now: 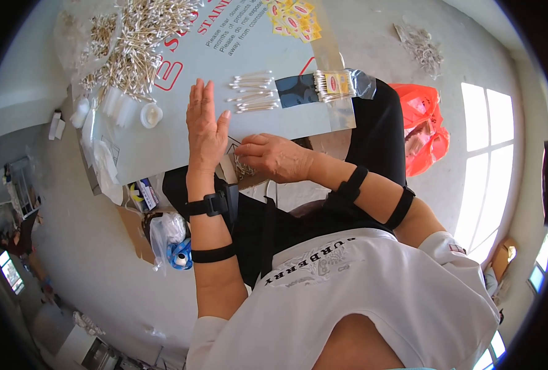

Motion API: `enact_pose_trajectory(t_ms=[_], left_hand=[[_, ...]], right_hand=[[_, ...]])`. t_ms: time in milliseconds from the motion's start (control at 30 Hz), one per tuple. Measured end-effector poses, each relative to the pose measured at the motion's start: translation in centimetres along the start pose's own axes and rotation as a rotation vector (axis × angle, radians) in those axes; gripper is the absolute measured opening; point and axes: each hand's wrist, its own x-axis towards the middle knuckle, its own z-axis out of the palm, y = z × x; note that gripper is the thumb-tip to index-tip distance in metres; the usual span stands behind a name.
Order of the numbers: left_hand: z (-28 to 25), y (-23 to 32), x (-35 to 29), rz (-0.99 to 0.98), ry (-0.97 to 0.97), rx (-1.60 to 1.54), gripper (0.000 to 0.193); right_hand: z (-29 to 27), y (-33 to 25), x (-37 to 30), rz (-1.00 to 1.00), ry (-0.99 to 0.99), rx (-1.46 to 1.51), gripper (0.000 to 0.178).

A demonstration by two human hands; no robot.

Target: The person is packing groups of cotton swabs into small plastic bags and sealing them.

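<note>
My left hand (206,129) is raised over the table's near part, fingers straight and close together, thumb apart, with nothing in it. At the table's near edge, my right hand (277,158) has its fingers curled in; whatever they hold is hidden. Just below those fingers, loose cotton swabs (244,171) lie in a cardboard box. On the table, beyond both hands, cotton swabs (253,98) are laid out in small rows. To their right is a clear plastic pack (334,86) with swabs and a yellow card inside, its dark transparent part stretching left.
A large heap of cotton swabs (138,43) covers the far left of the table (190,58). Near it stand a round plastic tub (151,115) and clear cylinders (118,106). Yellow cards (295,21) lie at the far right. A red plastic bag (431,145) rests on the floor.
</note>
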Motion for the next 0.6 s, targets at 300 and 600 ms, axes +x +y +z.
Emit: enact_pose_trajectory(t_ms=[300,600], left_hand=[[6.2,3.2,3.3,0.097,-0.049,0.402,0.081],[7.6,3.9,2.6,0.01,0.035,0.325,0.076]], right_hand=[[-3.2,0.1,-2.4,0.588,0.47,0.3,0.01],[-2.4,4.1,0.5,0.652,0.869,0.426,0.025]])
